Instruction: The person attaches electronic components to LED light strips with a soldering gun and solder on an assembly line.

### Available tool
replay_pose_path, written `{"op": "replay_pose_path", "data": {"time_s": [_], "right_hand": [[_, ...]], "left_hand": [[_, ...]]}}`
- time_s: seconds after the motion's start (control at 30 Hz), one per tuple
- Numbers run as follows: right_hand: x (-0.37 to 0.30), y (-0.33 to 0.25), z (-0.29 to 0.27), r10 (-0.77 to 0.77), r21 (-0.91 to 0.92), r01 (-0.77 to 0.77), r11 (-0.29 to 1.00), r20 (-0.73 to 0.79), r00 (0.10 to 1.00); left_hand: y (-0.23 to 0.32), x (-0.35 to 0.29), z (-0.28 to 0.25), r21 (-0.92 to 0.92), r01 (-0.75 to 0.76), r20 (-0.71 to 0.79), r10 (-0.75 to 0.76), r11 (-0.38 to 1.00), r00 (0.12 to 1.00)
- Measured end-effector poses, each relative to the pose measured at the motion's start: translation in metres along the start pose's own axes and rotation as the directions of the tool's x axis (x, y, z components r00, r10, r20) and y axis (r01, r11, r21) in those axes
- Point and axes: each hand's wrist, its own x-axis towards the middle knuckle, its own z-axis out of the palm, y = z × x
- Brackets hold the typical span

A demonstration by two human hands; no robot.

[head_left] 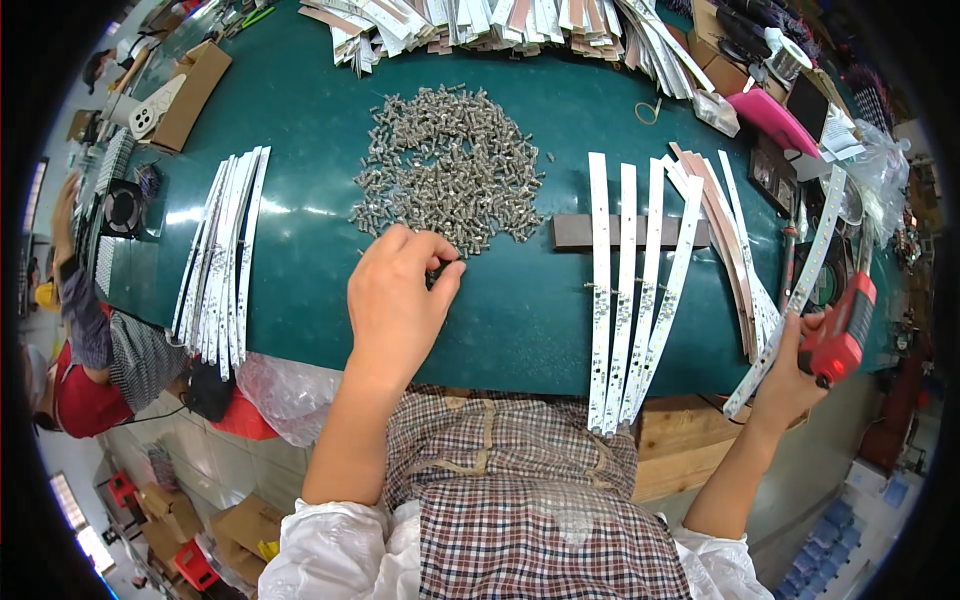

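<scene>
A heap of small silvery metal parts point(450, 160) lies mid-table. At its near edge is my left hand point(400, 285), thumb and forefinger closed in a pinch; whatever they hold is too small to make out. On the right, my right hand point(790, 385) grips a red-and-black pistol-shaped tool point(842, 330) that looks like a soldering gun, its metal end pointing away from me. The same hand holds a long white LED strip board point(810, 270), tilted. Between my hands, several white LED strip boards point(625, 300) rest across a dark bar point(572, 233), their near ends overhanging the table edge.
More strip boards lie in a bundle point(222, 255) at left and a loose stack point(725, 210) at right. A large pile of strips point(480, 25) covers the far edge. Far right hold a pink case point(772, 122) and a solder spool point(788, 58). Another person point(95, 375) sits at left.
</scene>
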Motion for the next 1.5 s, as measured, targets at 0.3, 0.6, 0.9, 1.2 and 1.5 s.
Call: {"op": "replay_pose_path", "data": {"time_s": [0.3, 0.6, 0.9, 1.2, 1.5], "right_hand": [[-0.036, -0.043, -0.017, 0.305, 0.198, -0.312, 0.929, 0.069, 0.950], [-0.053, -0.061, -0.023, 0.366, 0.357, -0.457, 0.814, 0.296, 0.882], [-0.052, -0.079, -0.026, 0.314, 0.352, -0.472, 0.808, 0.420, 0.851], [-0.062, -0.108, -0.011, 0.310, 0.305, -0.564, 0.767, 0.594, 0.743], [-0.073, -0.100, -0.012, 0.181, 0.391, -0.512, 0.765, 0.632, 0.753]], "left_hand": [[-0.002, 0.000, -0.001, 0.057, -0.056, 0.019, 0.055, 0.997, 0.998], [-0.003, -0.002, -0.004, 0.061, -0.057, -0.020, 0.058, 0.997, 0.998], [0.016, 0.003, -0.029, -0.480, 0.142, 0.124, -0.093, 0.865, 0.988], [0.104, -0.012, -0.014, -0.757, 0.653, 0.653, 0.076, 0.028, 0.753], [0.111, -0.030, 0.010, -0.731, 0.682, 0.675, 0.117, -0.028, 0.729]]}}
